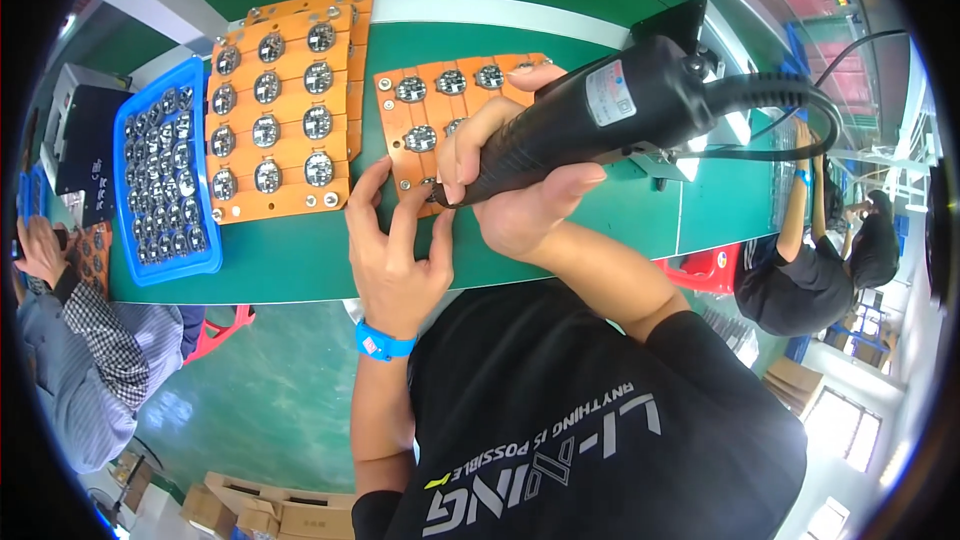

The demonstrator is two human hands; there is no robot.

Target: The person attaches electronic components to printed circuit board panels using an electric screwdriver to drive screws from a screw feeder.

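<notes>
My right hand (520, 175) is wrapped around a black corded electric screwdriver (560, 125), which slants down to the left. Its tip meets the near left part of an orange panel (395, 125), where fingers hide the exact contact. Round black circuit boards (411, 89) sit in rows on that panel, partly covered by the hand and tool. My left hand (402, 265) rests at the panel's near left corner with fingers spread, its fingertips close beside the tool tip. Whether they pinch anything small cannot be seen.
Left of my hands lie stacked orange panels (285, 165) filled with round boards. Beyond them stands a blue tray (125, 180) of loose round boards. The tool's thick cable (838, 130) loops at the right. Co-workers sit at both sides, one hand (42, 250) showing far left.
</notes>
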